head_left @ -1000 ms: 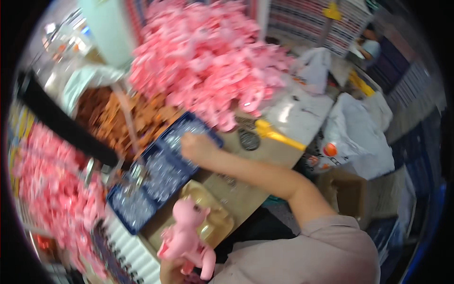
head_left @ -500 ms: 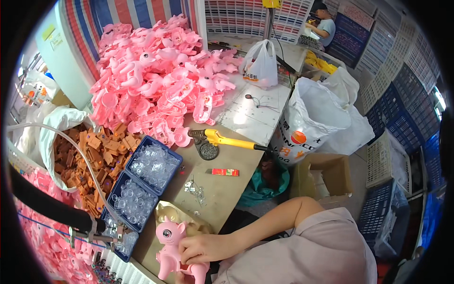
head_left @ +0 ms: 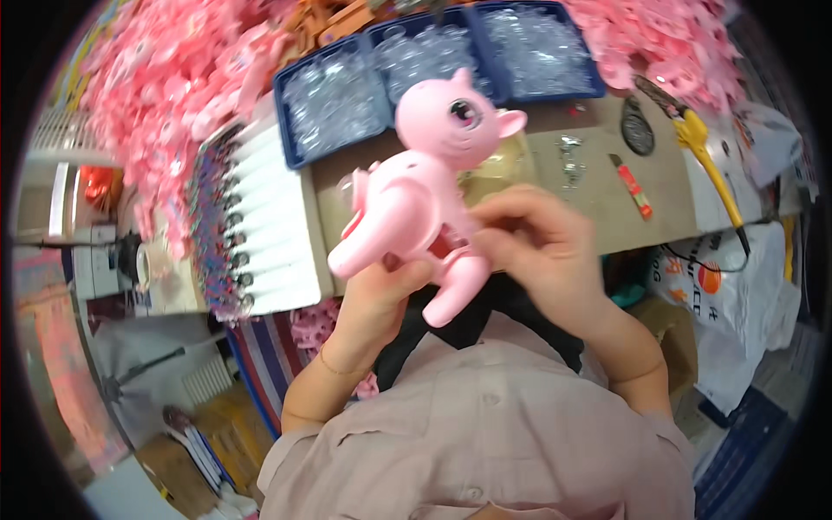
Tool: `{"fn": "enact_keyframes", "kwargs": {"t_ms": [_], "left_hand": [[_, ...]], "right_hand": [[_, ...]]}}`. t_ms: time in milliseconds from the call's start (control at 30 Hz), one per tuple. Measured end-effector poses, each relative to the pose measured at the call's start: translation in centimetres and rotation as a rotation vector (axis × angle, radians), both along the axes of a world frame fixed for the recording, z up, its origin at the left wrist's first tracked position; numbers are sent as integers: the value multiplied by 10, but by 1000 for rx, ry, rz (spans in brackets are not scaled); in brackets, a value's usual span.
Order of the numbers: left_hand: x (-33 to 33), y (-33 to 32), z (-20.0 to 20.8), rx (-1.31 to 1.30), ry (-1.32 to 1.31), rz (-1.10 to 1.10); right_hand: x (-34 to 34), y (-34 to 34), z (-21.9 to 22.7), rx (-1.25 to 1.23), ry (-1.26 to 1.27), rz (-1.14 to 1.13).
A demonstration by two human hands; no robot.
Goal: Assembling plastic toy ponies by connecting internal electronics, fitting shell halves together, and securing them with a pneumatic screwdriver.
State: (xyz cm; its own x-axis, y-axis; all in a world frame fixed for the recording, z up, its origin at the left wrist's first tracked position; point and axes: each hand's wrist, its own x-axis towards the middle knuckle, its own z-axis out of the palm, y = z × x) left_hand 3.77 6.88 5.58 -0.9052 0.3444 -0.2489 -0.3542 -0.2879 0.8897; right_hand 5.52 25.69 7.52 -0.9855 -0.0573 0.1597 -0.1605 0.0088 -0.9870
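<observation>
A pink toy pony [head_left: 420, 195] with a large dark eye is held up in front of me, over the table's near edge. My left hand [head_left: 377, 299] is closed around its lower body by the legs, the thumb showing below. On the other side, my right hand [head_left: 546, 247] has its thumb and fingertips pressed together at the toy's edge, beside a gap in the belly. Inside that gap something dark red shows, too small to name. A small clear round part [head_left: 347, 186] sticks out at the pony's rear.
Blue trays [head_left: 279, 104] of clear plastic parts stand behind the toy. Pink shells [head_left: 182, 104] are heaped far left. A white rack [head_left: 299, 243] lies left. Rightward are small metal pieces [head_left: 569, 160], a red cutter knife [head_left: 635, 191], a yellow soldering iron [head_left: 693, 134] and a white sack [head_left: 728, 321].
My view has swung left and down toward my lap and the table's near edge. The pony now appears raised and tilted, and my left hand, mostly hidden before, shows beneath it.
</observation>
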Motion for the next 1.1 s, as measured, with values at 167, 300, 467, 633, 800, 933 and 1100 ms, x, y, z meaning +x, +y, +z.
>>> {"fn": "enact_keyframes", "kwargs": {"t_ms": [167, 300, 467, 633, 800, 933, 1100], "left_hand": [[-4, -10, 3, 38, -171, -51], [3, -17, -11, 120, -125, -15], [8, -26, -22, 87, -16, -68], [16, -24, -23, 77, -26, -1], [23, -31, -35, -30, 117, -66], [27, -38, -38, -306, 287, -154], [14, -33, -31, -393, 554, -219]], "right_hand": [[-8, -11, -5, 199, 216, 68], [-8, -22, -9, 274, 318, 31], [4, -34, -22, 303, 304, -52], [10, -33, -26, 462, 474, -100], [9, -34, -28, -170, -253, 155], [8, -30, -14, -301, -606, 356], [21, -33, -12, -151, -478, 348]]}}
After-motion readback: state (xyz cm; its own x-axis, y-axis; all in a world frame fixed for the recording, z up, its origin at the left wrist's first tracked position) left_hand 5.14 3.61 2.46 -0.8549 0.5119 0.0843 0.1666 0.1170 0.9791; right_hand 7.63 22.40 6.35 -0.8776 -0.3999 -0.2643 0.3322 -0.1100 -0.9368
